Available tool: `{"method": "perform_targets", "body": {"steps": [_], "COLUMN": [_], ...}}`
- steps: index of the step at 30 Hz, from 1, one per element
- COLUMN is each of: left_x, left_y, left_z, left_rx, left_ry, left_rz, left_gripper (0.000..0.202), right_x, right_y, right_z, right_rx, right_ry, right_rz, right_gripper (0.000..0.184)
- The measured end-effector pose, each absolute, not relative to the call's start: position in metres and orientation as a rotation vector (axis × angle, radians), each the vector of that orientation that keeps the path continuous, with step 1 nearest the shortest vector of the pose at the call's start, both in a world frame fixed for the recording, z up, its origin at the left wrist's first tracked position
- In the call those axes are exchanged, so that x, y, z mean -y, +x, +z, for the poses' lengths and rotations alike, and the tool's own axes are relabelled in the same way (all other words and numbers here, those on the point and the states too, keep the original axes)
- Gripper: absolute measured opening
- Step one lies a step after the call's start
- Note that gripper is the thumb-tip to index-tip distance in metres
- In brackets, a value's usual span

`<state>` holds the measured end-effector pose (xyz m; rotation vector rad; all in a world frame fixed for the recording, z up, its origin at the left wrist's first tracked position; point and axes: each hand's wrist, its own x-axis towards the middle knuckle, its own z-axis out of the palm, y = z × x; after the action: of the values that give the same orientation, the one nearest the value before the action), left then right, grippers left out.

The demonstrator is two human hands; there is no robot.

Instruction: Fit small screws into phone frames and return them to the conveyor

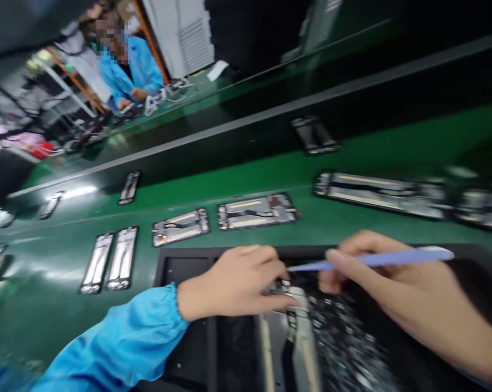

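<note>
My left hand (235, 283), in a blue sleeve, rests with fingers pressed down on the top end of a phone frame (289, 337) that lies in a black tray (180, 272). My right hand (397, 288) pinches a pale purple stick tool (376, 259) whose thin tip points left, close to my left fingers above the frame. The frame's silver and black parts are blurred by motion.
Several phone frames (256, 211) lie on the green bench, some in pairs at the left (109, 260) and a row at the right (376, 193). A dark conveyor strip (270, 136) runs behind. A person in a blue coat (127, 68) works at the far left.
</note>
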<state>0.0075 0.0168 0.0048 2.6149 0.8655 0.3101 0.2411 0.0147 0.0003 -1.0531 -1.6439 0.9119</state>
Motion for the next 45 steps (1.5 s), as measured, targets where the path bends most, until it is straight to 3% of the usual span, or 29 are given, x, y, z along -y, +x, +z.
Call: {"method": "perform_targets", "body": {"steps": [2,9,23,27,34,39,45], "left_x": [-0.017,-0.015,-0.023,-0.023,-0.023,-0.022,-0.022], "left_y": [0.004,0.01,0.007,0.006,0.004,0.004,0.004], "left_z": [0.005,0.002,0.009,0.009,0.006,0.006,0.005], "left_rx": [-0.881,-0.84,-0.774,-0.799,-0.828,-0.824,-0.822], "left_ry": [2.569,2.65,2.574,2.566,2.485,2.498,2.511], "left_rz": [0.384,0.425,0.457,0.469,0.449,0.445,0.429], "left_gripper": [0.037,0.029,0.027,0.029,0.032,0.031,0.029], "right_x": [-0.019,-0.022,-0.022,-0.007,0.009,0.003,0.003], "right_y": [0.25,0.285,0.291,0.287,0.275,0.275,0.274], "right_z": [0.01,0.011,0.004,0.0,-0.003,-0.006,-0.006], "right_rx": [1.614,2.032,2.127,2.147,2.512,2.562,2.542], "right_ry": [-1.071,-0.916,-1.0,-0.82,-0.308,-0.259,-0.233], "right_rz": [0.964,0.656,0.674,0.716,0.115,0.031,-0.022], "right_gripper": [0.024,0.005,0.006,0.014,0.015,0.021,0.015]}}
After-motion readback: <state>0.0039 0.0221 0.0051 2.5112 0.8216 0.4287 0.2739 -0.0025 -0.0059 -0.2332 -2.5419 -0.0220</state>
